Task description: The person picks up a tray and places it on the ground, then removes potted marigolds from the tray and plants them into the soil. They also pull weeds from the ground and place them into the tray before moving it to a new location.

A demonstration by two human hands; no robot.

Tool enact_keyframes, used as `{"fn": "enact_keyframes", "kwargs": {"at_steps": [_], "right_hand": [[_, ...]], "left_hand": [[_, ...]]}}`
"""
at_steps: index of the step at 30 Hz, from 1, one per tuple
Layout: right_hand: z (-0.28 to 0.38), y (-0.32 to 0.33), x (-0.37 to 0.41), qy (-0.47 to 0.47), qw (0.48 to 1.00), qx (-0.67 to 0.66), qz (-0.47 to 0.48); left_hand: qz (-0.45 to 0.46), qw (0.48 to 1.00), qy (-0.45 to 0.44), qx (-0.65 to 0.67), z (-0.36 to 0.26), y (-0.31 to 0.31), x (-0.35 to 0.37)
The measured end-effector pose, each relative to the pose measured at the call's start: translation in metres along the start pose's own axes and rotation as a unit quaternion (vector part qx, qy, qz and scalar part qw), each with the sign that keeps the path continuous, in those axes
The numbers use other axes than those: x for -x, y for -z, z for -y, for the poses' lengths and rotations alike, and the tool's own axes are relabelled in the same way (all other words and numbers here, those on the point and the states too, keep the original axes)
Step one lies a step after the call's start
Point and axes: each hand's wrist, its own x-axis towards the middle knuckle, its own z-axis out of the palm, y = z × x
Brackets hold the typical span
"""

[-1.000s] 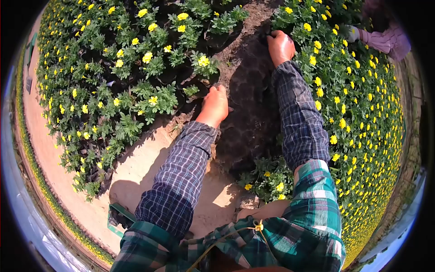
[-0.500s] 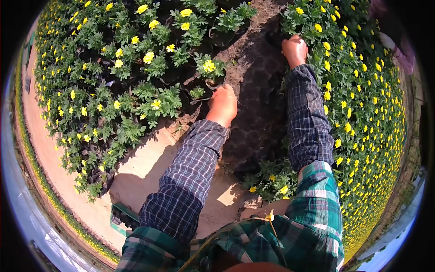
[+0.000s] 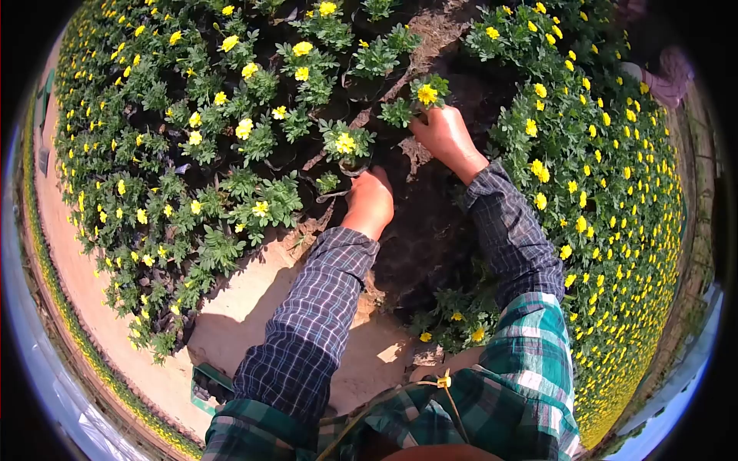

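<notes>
My left hand (image 3: 369, 201) is closed at the rim of a dark plant bag below a marigold plant with a yellow flower (image 3: 345, 144). Its fingertips are partly hidden by the bag's edge. Up and to the right, my right hand (image 3: 450, 138) has its fingers closed on a small marigold plant (image 3: 427, 94) with one yellow bloom, held over the gap between the two plant beds. Whether the fingers grip its stem or its bag is hidden.
Dense marigolds (image 3: 238, 131) fill the left bed, and another bed (image 3: 607, 207) spreads on the right. Dark bags line the gap. A green crate (image 3: 209, 388) sits lower left on the pale path (image 3: 254, 307). Another person's sleeve (image 3: 667, 79) shows upper right.
My right hand has moved left and down from the right bed, with a marigold plant now in it. My left hand has shifted slightly down and left.
</notes>
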Motion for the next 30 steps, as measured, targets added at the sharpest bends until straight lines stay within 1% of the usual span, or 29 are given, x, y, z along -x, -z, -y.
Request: {"fn": "enact_keyframes", "kwargs": {"at_steps": [1, 2, 3, 5, 6, 7, 8, 9, 10, 11, 13, 14, 16, 17, 18, 19, 20, 21, 22, 23, 24, 25, 26, 27, 28, 29, 30], "right_hand": [[-0.004, 0.011, -0.001, -0.049, 0.990, -0.129, -0.041], [-0.015, 0.018, -0.007, -0.091, 0.980, -0.139, -0.110], [-0.027, 0.027, -0.018, -0.131, 0.964, -0.148, -0.181], [-0.045, 0.048, -0.037, -0.259, 0.919, -0.206, -0.215], [-0.057, 0.053, -0.049, -0.304, 0.909, -0.202, -0.201], [-0.067, 0.052, -0.061, -0.349, 0.897, -0.198, -0.186], [-0.071, 0.047, -0.069, -0.353, 0.880, -0.240, -0.211], [-0.079, 0.041, -0.076, -0.351, 0.879, -0.244, -0.211], [-0.088, 0.037, -0.082, -0.337, 0.893, -0.232, -0.187], [-0.097, 0.032, -0.086, -0.324, 0.906, -0.219, -0.163], [-0.110, 0.022, -0.090, -0.330, 0.904, -0.203, -0.183], [-0.115, 0.019, -0.090, -0.325, 0.905, -0.177, -0.210], [-0.126, 0.007, -0.090, -0.303, 0.908, -0.127, -0.258], [-0.111, 0.012, -0.084, -0.287, 0.908, -0.138, -0.271], [-0.100, 0.012, -0.082, -0.252, 0.917, -0.099, -0.293], [-0.091, 0.012, -0.078, -0.217, 0.922, -0.059, -0.315], [-0.073, 0.022, -0.073, -0.137, 0.934, 0.036, -0.327], [-0.068, 0.023, -0.075, -0.079, 0.942, -0.043, -0.325], [-0.063, 0.025, -0.081, -0.058, 0.951, -0.038, -0.301], [-0.060, 0.027, -0.091, -0.037, 0.960, -0.033, -0.276], [-0.060, 0.023, -0.106, -0.027, 0.969, 0.001, -0.244], [-0.060, 0.019, -0.123, -0.017, 0.977, 0.035, -0.211], [-0.060, 0.012, -0.134, -0.052, 0.984, 0.048, -0.163], [-0.061, 0.007, -0.136, -0.113, 0.987, 0.049, -0.099], [-0.065, 0.005, -0.136, -0.159, 0.982, 0.032, -0.099], [-0.066, 0.004, -0.134, -0.205, 0.974, 0.014, -0.098], [-0.063, 0.008, -0.127, -0.214, 0.957, -0.034, -0.193]], "left_hand": [[-0.027, 1.000, -0.008, 0.010, 0.004, -0.006, -0.001], [-0.038, 0.999, -0.032, -0.004, 0.010, -0.018, -0.003], [-0.037, 0.999, -0.032, -0.004, 0.010, -0.015, 0.000], [-0.030, 0.997, -0.074, 0.007, 0.008, -0.004, 0.003], [-0.014, 0.997, -0.066, 0.040, 0.008, -0.001, 0.003], [-0.017, 0.997, -0.066, 0.039, 0.007, 0.000, 0.004], [-0.020, 0.997, -0.067, 0.028, 0.006, -0.001, 0.004], [-0.022, 0.997, -0.069, 0.017, 0.005, 0.001, 0.005], [0.009, 0.997, -0.055, 0.045, 0.005, 0.004, 0.005], [0.007, 0.998, -0.054, 0.042, 0.005, 0.005, 0.005], [-0.026, 0.997, -0.069, 0.036, 0.006, 0.001, 0.006], [-0.026, 0.996, -0.083, 0.035, 0.008, -0.003, 0.003], [-0.025, 0.996, -0.077, 0.027, 0.007, -0.002, 0.003], [-0.021, 0.997, -0.070, 0.021, 0.006, -0.001, 0.003], [-0.038, 0.995, -0.083, 0.038, 0.007, -0.001, 0.004], [-0.062, 0.994, -0.084, 0.006, 0.010, -0.016, -0.005], [-0.056, 0.996, -0.073, 0.009, 0.008, -0.013, -0.004], [-0.050, 0.997, -0.063, 0.012, 0.007, -0.012, -0.002], [-0.050, 0.997, -0.065, 0.010, 0.007, -0.013, -0.002], [-0.058, 0.995, -0.064, 0.038, 0.010, -0.017, -0.004], [-0.068, 0.993, -0.063, 0.066, 0.012, -0.022, -0.005], [-0.069, 0.993, -0.065, 0.065, 0.011, -0.026, -0.008], [-0.084, 0.990, -0.025, 0.106, 0.009, -0.024, -0.007], [-0.098, 0.984, 0.014, 0.146, 0.006, -0.022, -0.006], [-0.086, 0.993, -0.083, -0.025, 0.009, -0.018, -0.002], [-0.085, 0.992, -0.084, -0.025, 0.013, -0.030, -0.008], [-0.091, 0.994, -0.054, -0.005, 0.019, -0.052, -0.019]]}}
